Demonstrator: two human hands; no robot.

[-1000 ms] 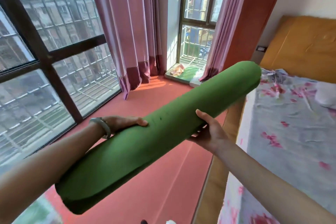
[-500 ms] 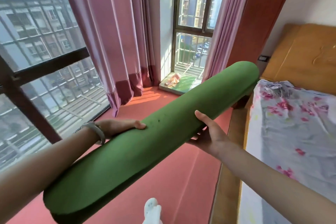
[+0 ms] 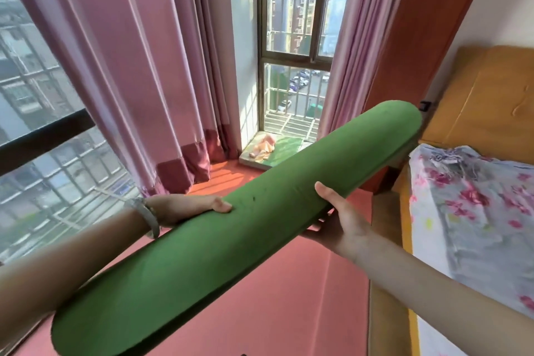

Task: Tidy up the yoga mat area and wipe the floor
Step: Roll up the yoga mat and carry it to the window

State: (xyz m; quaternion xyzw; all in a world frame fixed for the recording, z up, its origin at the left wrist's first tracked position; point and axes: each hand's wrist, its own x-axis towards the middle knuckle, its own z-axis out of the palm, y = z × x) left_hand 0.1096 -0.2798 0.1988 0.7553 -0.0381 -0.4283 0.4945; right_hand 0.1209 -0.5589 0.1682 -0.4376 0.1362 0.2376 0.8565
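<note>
Head view: you carry the rolled green yoga mat [image 3: 231, 240] aslant above the red floor [image 3: 289, 298], left hand [image 3: 185, 206] curled round its left side, right hand [image 3: 344, 225] cupping underneath, thumb on top, beside the bed [image 3: 468, 211]

Bright window [image 3: 291, 46] daylight, wide-angle warping

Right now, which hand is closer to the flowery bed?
Right. The right hand grips the rolled green mat on the side next to the bed. The left hand holds the mat's other side, toward the big window, farther from the bed.
</note>
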